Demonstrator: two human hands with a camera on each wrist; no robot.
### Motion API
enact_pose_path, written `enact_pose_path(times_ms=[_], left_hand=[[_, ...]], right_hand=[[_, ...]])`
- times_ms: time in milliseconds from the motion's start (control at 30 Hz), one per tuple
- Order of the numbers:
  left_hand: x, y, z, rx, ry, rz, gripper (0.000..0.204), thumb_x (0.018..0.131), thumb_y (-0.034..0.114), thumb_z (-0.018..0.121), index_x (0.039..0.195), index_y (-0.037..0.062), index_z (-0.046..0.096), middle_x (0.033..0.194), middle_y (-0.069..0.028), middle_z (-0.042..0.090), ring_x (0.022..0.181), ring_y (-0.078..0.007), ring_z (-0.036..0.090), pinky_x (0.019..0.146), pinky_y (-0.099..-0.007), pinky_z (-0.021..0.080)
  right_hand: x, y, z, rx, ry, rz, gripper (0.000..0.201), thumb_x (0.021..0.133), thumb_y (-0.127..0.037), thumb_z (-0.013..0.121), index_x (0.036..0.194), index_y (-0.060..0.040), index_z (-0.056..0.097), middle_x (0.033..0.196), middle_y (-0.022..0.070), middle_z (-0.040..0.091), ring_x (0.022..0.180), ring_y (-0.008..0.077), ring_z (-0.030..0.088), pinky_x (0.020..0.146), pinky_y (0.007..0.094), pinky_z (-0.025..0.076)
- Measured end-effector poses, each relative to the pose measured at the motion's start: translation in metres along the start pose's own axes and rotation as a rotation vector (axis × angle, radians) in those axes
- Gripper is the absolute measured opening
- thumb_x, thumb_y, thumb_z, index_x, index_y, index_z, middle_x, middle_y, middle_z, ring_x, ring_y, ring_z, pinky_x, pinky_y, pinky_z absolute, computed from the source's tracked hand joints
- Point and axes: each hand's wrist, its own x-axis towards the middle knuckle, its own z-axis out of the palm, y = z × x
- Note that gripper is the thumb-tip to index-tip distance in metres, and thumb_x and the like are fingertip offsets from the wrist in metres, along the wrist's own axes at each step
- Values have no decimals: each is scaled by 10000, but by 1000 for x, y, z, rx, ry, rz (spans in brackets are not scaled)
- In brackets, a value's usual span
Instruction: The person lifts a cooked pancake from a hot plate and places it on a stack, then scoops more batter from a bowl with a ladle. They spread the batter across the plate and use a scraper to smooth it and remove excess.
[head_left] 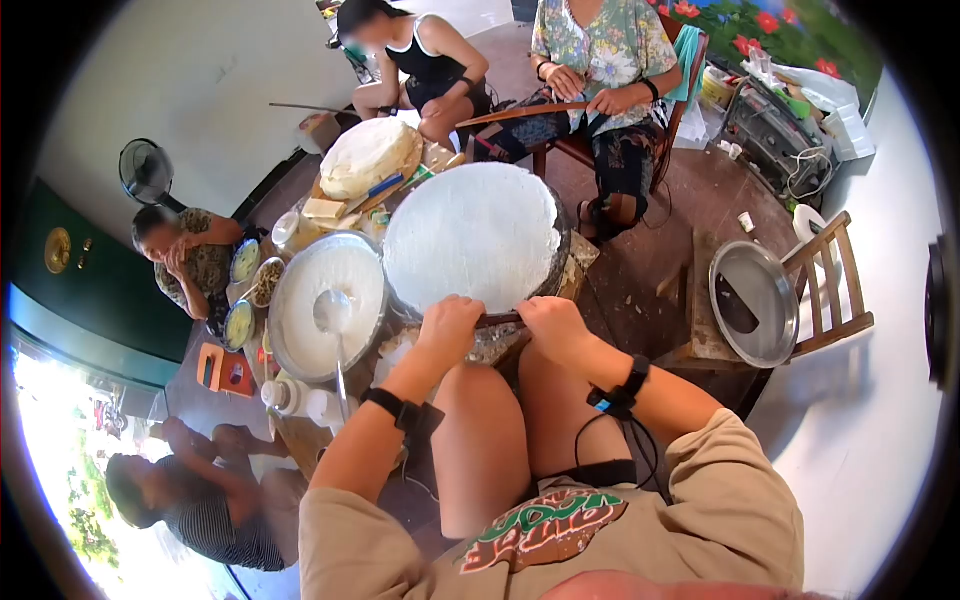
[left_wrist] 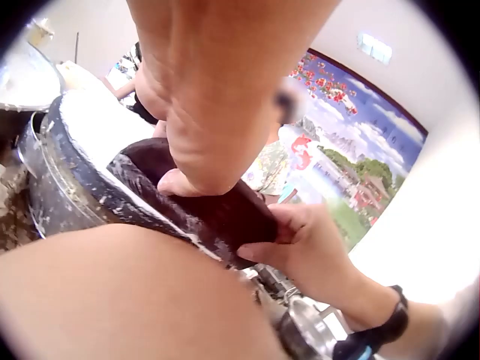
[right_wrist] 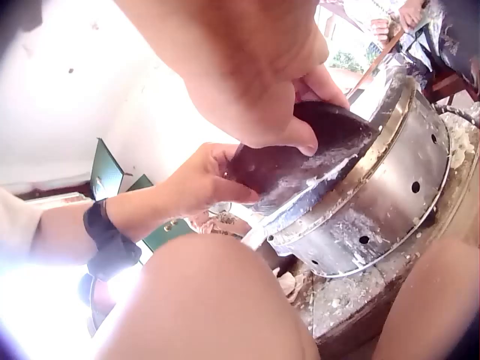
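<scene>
A round griddle (right_wrist: 390, 199) with a metal side stands right before my knees. Thin white batter (head_left: 470, 235) covers its top almost to the edge. Both hands hold a dark, half-moon-shaped scraper (left_wrist: 255, 217) at the griddle's near rim, its curved edge smeared with white. My left hand (head_left: 450, 328) pinches one end, thumb on the near face. At the other end my right hand (head_left: 555, 325) grips it the same way. To the left is a big basin (head_left: 280, 350) of white batter, a ladle (head_left: 332, 312) resting in it.
Behind the griddle sits a stack of round pale sheets (head_left: 365, 160). Bowls of food (head_left: 240, 325) and white jars (head_left: 285, 395) crowd the left side. A steel basin (head_left: 795, 315) stands right, by a wooden chair (head_left: 835, 285). Several people sit around the table.
</scene>
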Motion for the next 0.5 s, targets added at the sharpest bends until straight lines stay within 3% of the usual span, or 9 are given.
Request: enact_pose_path(times_ms=[100, 200, 400, 500], left_hand=[[25, 5, -19, 47, 49, -102, 115, 708, 1, 536, 791, 68, 578, 756, -130, 602, 792, -329, 582, 688, -425, 473], [66, -11, -27, 64, 118, -241, 89, 755, 34, 500, 802, 48, 575, 795, -154, 620, 818, -348, 594, 705, -446, 478], [130, -76, -9, 159, 203, -458, 85, 759, 39, 511, 809, 34, 580, 840, -162, 633, 831, -354, 607, 721, -447, 482], [148, -107, 3, 193, 196, -510, 99, 746, 27, 517, 819, 28, 585, 850, -164, 634, 845, -357, 603, 737, -440, 481]], right_hand=[[39, 41, -16, 26, -106, -36, 125, 737, -57, 558, 848, -62, 615, 760, 140, 615, 745, 304, 622, 666, 390, 502], [108, 85, -13, 108, -42, -140, 134, 749, -22, 513, 836, -68, 603, 777, 152, 627, 761, 336, 627, 680, 415, 503], [226, 140, 32, 100, -41, -313, 166, 791, -73, 502, 891, -70, 635, 864, 176, 648, 864, 325, 638, 751, 408, 502], [255, 146, 53, -4, -115, -286, 164, 801, -99, 502, 881, -73, 642, 860, 167, 655, 887, 312, 641, 765, 403, 503]])
